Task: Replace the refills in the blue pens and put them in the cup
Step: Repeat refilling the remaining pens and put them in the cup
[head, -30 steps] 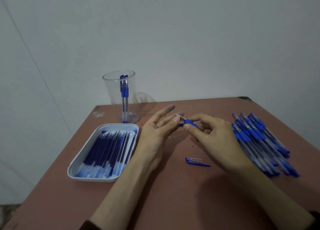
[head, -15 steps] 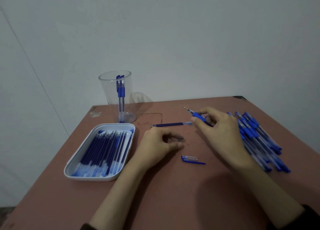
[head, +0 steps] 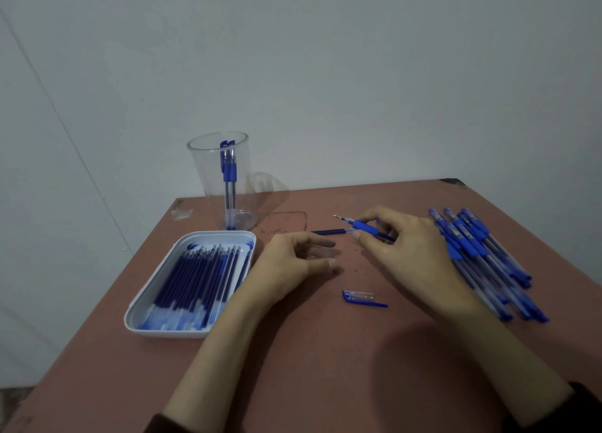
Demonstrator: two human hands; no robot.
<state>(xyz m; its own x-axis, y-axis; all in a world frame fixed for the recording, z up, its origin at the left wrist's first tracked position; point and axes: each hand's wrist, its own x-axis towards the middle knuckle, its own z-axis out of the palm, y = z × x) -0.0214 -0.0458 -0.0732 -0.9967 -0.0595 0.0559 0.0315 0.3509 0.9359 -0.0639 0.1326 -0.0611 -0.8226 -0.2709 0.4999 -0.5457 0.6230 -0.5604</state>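
no legible text, label, brand or number on any item in view

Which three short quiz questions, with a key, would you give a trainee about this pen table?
1. True or false: the cup is empty.
2. Which hand grips the uncapped pen: A left, B right?
3. Fill in: the spare refills lie in the white ___.

Key
1. False: pens stand in it.
2. B, the right hand.
3. tray.
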